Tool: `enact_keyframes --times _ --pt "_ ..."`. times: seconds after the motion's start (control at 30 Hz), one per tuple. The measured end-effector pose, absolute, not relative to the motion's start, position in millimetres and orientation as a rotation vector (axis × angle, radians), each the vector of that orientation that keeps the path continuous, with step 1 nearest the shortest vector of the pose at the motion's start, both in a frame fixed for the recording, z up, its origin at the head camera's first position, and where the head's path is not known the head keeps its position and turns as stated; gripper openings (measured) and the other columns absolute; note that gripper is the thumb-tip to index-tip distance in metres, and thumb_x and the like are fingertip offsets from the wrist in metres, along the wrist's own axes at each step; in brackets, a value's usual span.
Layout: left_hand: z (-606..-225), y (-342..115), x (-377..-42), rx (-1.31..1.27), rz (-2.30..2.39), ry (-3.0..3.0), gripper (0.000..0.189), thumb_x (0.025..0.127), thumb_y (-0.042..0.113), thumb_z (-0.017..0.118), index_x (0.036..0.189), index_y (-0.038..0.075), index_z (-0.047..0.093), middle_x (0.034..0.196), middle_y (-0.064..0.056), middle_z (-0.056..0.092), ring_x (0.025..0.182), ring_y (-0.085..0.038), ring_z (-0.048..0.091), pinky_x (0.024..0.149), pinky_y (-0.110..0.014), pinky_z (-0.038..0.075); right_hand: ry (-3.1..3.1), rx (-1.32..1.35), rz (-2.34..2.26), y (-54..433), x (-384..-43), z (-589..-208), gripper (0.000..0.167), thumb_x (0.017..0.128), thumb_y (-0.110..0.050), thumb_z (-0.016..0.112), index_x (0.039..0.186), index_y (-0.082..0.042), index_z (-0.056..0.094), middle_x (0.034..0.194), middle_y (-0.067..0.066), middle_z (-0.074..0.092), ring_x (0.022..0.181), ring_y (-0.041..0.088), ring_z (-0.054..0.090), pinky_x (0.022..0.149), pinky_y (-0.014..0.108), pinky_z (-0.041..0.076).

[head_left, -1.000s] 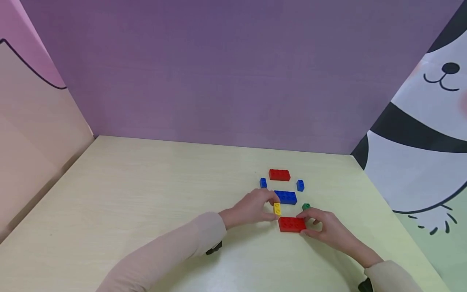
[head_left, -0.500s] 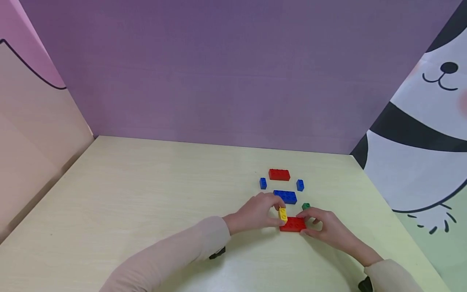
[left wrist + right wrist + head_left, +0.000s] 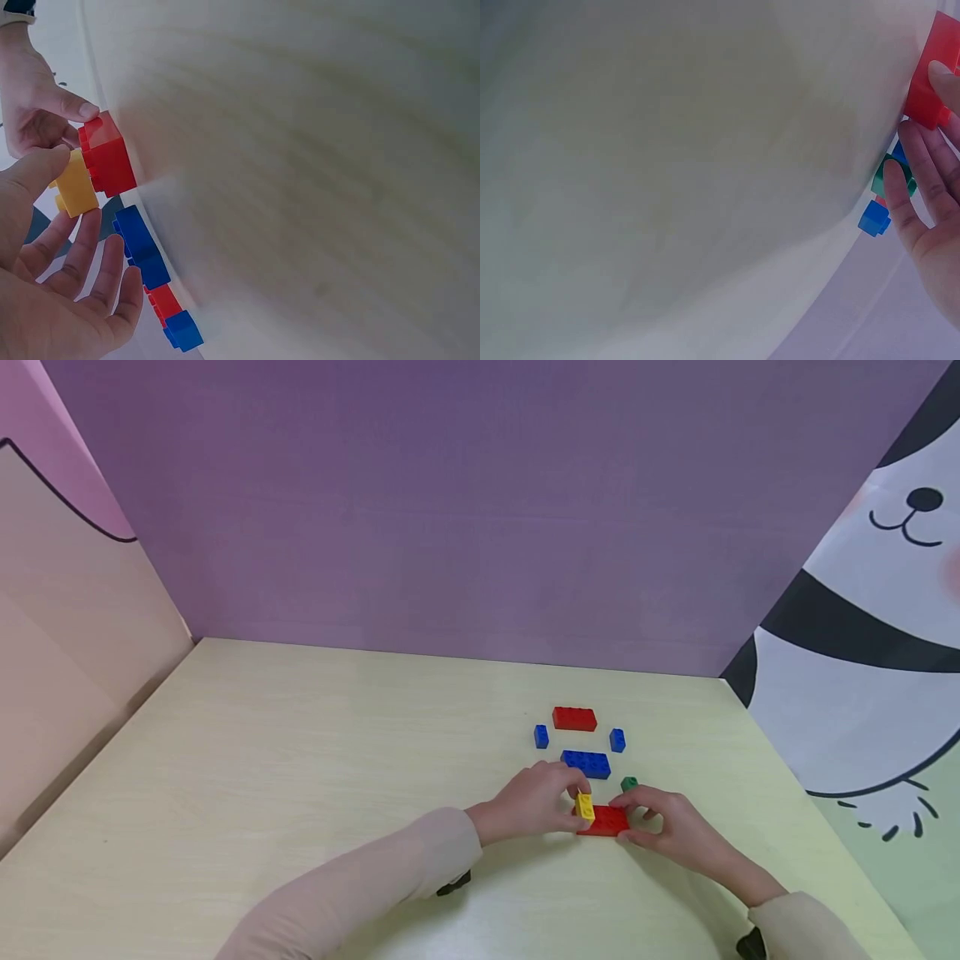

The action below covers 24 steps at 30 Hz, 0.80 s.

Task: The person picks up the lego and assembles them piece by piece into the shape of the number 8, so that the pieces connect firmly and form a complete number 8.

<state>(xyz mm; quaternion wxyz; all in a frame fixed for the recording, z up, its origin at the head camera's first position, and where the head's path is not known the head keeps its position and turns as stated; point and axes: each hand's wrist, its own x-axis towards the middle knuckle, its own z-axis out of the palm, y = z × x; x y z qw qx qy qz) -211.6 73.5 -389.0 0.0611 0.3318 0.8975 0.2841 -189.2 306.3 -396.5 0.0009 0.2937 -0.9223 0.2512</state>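
My left hand point(image 3: 536, 802) pinches a small yellow building brick point(image 3: 585, 808) between thumb and fingers. In the left wrist view the yellow brick point(image 3: 76, 185) sits right at the studded top of a red brick point(image 3: 110, 154), over its left end as seen from the head. My right hand point(image 3: 671, 827) grips the right end of that near red brick point(image 3: 609, 821) on the table, thumb at the front and fingers behind; the right wrist view shows the thumb on the red brick point(image 3: 928, 79). A green brick point(image 3: 629, 783) stands just behind the right fingers, partly hidden.
Behind the hands lies a blue brick point(image 3: 588, 765), partly covered by the left fingers. Farther back are two small blue bricks, one left point(image 3: 541, 737) and one right point(image 3: 617, 740), and another red brick point(image 3: 574, 719). A purple wall point(image 3: 465, 527) rises at the table's point(image 3: 300, 735) far edge.
My left hand has carried the yellow brick rightward and toward the near side, from beside the blue brick to over the red brick's left end. The right hand has stayed on the red brick.
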Motion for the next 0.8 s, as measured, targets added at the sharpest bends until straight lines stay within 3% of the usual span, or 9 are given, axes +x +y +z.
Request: enact_keyframes --times 0.8 --pt "-388.5 78.3 -211.3 1.049 0.793 2.750 0.031 0.074 0.036 0.075 0.100 0.026 0.062 0.090 0.013 0.061 0.083 0.001 0.049 0.066 -0.014 0.038 -2.938 0.892 0.784 306.2 -189.3 -394.7 0.036 0.073 -0.017 0.075 0.106 -0.010 0.062 0.097 0.002 0.065 0.084 0.015 0.061 0.068 0.024 0.052"
